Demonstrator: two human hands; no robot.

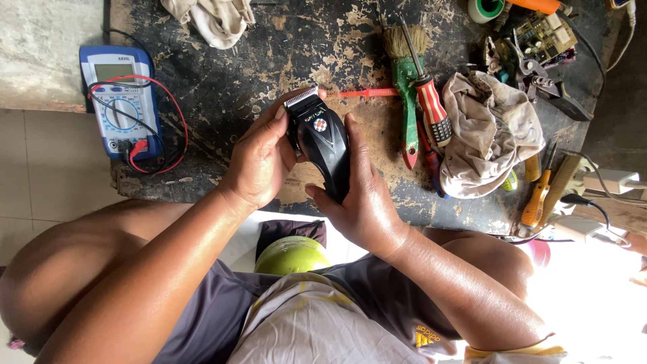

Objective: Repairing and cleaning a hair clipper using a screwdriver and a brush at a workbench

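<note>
Clipper (322, 145), black, toothed blade end up, held at centre of frame above the bench (269, 61). It sits off the surface, between both hands.

Left hand (259, 162): grip wrapped round the clipper's left flank, thumb up near the blade. Right hand (360, 195): fingers pressed along the right side and under the tail end, pinching the body. Both grips closed on the clipper; neither is spread.

Around it:
- Multimeter (121, 101), blue, upper left of frame, red and black leads looped over it, close to the bench's left edge.
- Brush (406, 87), green handle, and a red-and-white screwdriver (431, 108) lying just right of the clipper.
- Rag (492, 135), grimy, right of those; another cloth (216, 20) at top.
- Orange-handled screwdriver (537, 195), pliers (532, 71) and a circuit board (549, 34) at far right.
- Green round object (291, 255) at the lap, lower centre; can't tell what it is.

Risks, as judged:
- Clipper hangs near the bench's near edge, over the lap. A slip of either grip could send it past the edge rather than onto the bench.
- Left thumb lies close to the blade teeth; a nick is possible if it slides up.
- Meter leads loop loosely; a left elbow swing could snag them and drag the meter off the edge.

Room: open bench lies up and left of the clipper, between it and the meter. Right side is crowded, tools nearly touching the right hand's reach.
</note>
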